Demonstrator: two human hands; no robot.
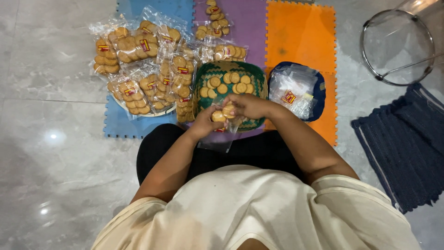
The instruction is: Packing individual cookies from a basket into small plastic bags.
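filled cookie bags: clear, with red-yellow labels, heaped at far left
bag in hands: clear, partly filled with cookies
empty bags: clear, in blue bowl, right

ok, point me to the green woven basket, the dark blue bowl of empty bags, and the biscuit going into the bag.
green woven basket [203, 74]: head view, bare upper-left rim.
dark blue bowl [319, 95]: head view, right rim.
biscuit [228, 110]: head view, face of the biscuit between the fingers.

Floor looks like glossy polished stone, mats are matt foam, bags are shiny clear plastic, basket is woven, rug is knitted cloth.
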